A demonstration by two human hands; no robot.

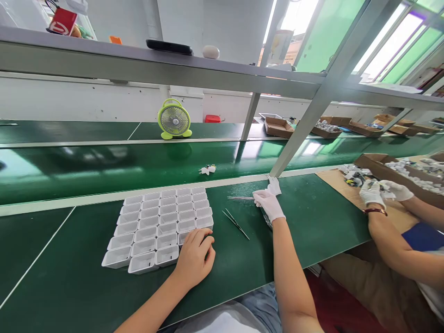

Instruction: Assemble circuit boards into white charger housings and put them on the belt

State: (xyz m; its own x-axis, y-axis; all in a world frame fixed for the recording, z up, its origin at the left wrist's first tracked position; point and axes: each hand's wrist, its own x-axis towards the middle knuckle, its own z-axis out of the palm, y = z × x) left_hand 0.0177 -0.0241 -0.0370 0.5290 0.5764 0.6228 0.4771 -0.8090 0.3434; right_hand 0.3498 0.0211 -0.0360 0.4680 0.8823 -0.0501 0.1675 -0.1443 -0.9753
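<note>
Rows of small white plastic boxes [142, 262] stand close together on the green table, some with small dark pieces inside. My bare left hand [196, 257] rests at their near right corner, fingers loosely spread over a box edge and holding nothing. My right hand [268, 205], in a white glove, pinches a pair of thin metal tweezers [239, 198] whose tips point left. Another pair of tweezers [236, 225] lies on the table between my hands. Just beyond my right hand is a crumpled white cloth or glove [274, 185]. Something dark lies partly hidden beneath my right wrist.
A green belt [104, 169] runs behind the table, carrying small white plug-like parts [208, 169]. Farther back stands a green fan [174, 119]. A slanted metal post [298, 134] rises beyond my right hand. At right, a co-worker's gloved hands [373, 193] handle parts beside a cardboard box [381, 159].
</note>
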